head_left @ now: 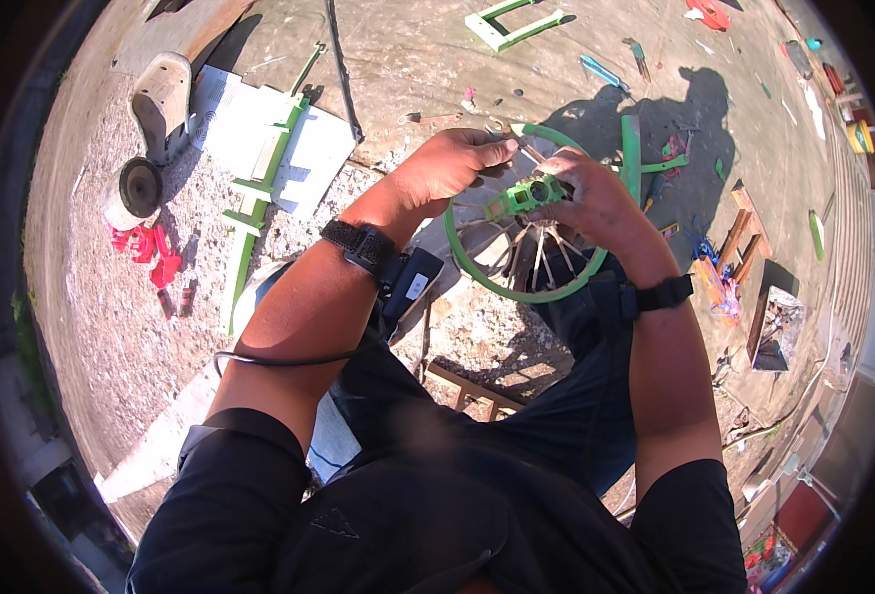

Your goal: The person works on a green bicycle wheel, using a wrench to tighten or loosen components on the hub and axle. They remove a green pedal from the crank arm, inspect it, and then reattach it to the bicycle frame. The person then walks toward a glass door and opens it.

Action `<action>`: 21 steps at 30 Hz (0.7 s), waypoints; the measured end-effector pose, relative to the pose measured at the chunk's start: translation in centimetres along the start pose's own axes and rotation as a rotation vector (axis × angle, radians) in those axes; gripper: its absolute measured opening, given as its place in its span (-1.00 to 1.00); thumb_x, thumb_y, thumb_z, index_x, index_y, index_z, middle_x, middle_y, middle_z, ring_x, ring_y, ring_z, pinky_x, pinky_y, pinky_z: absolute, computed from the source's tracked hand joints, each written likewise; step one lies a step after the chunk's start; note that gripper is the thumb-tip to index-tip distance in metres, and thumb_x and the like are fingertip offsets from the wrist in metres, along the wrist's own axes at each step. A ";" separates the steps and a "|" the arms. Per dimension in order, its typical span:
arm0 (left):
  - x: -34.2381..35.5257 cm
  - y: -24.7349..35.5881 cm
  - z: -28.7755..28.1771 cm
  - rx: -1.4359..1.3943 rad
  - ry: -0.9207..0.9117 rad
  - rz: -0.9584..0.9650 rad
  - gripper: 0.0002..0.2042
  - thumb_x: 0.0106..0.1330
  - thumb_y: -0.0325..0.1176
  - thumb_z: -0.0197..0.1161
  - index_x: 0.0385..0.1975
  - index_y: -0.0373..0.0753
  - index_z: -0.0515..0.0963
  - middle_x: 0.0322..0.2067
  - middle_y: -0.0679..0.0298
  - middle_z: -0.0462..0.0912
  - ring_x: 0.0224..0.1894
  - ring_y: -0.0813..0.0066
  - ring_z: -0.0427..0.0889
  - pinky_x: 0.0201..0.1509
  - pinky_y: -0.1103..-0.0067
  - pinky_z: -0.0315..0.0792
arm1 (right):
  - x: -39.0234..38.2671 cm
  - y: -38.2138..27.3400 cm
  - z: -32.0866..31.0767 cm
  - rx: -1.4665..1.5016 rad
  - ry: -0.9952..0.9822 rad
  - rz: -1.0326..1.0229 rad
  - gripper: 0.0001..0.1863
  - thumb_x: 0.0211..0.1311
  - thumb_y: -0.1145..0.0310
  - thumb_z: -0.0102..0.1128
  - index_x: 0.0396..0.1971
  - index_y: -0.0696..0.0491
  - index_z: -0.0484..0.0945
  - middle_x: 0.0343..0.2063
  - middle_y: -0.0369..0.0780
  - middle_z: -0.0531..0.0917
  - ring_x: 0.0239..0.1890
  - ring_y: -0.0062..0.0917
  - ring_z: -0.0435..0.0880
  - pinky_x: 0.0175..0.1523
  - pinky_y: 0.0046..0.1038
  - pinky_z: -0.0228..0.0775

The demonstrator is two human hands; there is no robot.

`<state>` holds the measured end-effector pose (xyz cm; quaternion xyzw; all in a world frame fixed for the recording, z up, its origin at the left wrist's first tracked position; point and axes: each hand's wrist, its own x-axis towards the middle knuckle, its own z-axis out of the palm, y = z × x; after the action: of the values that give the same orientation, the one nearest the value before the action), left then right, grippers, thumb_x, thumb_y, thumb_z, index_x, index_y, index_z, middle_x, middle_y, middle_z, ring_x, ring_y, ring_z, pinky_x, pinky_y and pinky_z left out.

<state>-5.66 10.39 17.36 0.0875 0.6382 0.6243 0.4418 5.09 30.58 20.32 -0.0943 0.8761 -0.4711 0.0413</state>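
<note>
A green spoked wheel (511,291) lies between my knees, with a green metal bracket (521,198) over its centre. My left hand (457,170) is above the wheel's upper left, fingers closed at a thin metal piece (530,150); exactly what they pinch is too small to make out. My right hand (584,203) is closed on the green bracket from the right, its thumb and fingers around the part. A green tube (631,144) stands just beyond my right hand.
Left are a green frame bar (269,163) on white sheets (317,164), metal containers (140,190) and red parts (165,265). Ahead lie a green frame (501,36) and a blue-handled tool (605,72). Right are wooden pieces (739,233) and a tray (779,332).
</note>
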 end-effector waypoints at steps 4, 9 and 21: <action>-0.3 0.0 2.0 -0.260 -0.035 -0.014 -0.65 0.40 -0.19 0.20 -0.05 -0.39 0.56 -0.22 0.23 0.65 -0.22 0.53 0.56 -0.16 0.54 0.46 | -0.1 0.1 0.1 0.024 -0.021 0.010 -0.65 -0.08 0.33 0.44 -0.26 0.14 0.61 -0.29 -0.14 0.58 -0.18 -0.27 0.55 -0.02 -0.33 0.37; 1.3 -0.4 1.3 -0.482 0.153 0.068 -0.76 0.45 -0.33 0.07 -0.10 -0.40 0.50 -0.21 0.12 0.62 -0.16 0.30 0.62 -0.04 0.40 0.54 | 0.1 0.7 0.2 -0.162 -0.013 -0.127 -0.57 -0.08 0.37 0.46 -0.15 0.17 0.57 -0.15 -0.21 0.56 -0.14 -0.40 0.60 -0.01 -0.39 0.42; 0.1 -7.9 -5.7 -0.091 0.315 0.186 -0.81 0.39 -0.49 -0.01 -0.13 -0.50 0.40 -0.28 0.03 0.57 -0.26 0.20 0.67 -0.26 0.39 0.63 | 0.5 3.0 -0.7 -0.085 0.314 0.197 -0.29 0.05 0.10 0.40 0.07 0.32 0.44 -0.24 0.07 0.67 -0.15 -0.25 0.68 0.01 -0.37 0.43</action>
<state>-6.08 4.80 9.45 0.0270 0.6597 0.6968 0.2802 4.11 32.69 18.22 0.0649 0.8958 -0.4363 -0.0541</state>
